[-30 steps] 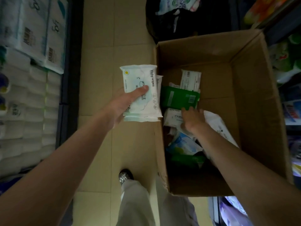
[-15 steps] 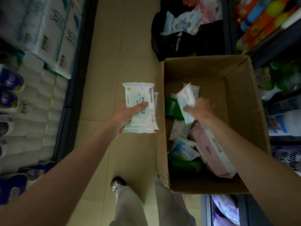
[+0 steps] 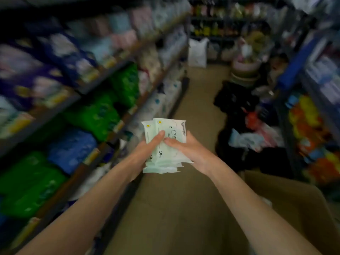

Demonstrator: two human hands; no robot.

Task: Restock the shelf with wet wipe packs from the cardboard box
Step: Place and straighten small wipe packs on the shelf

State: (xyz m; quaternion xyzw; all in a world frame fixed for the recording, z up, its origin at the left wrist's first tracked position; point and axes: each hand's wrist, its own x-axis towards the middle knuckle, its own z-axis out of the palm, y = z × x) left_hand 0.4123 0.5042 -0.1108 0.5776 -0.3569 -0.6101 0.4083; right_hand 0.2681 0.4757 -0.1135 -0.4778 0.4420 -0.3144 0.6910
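Between the store racks, both the left hand (image 3: pixel 147 150) and right hand (image 3: pixel 185 150) curl fingers round a stack of wet wipe packs (image 3: pixel 165 142), likely carrying them to the left shelf (image 3: pixel 103 70), needing a free spot.

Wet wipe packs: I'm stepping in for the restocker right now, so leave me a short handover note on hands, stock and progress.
Left hand: grips the stack of wet wipe packs from the left.
Right hand: grips the same stack from the right.
Cardboard box: on the floor at lower right; contents out of view.
Shelf: along the left, blurred.
Done: a handful of packs lifted out.
Left: place these on the shelf, then fetch more.
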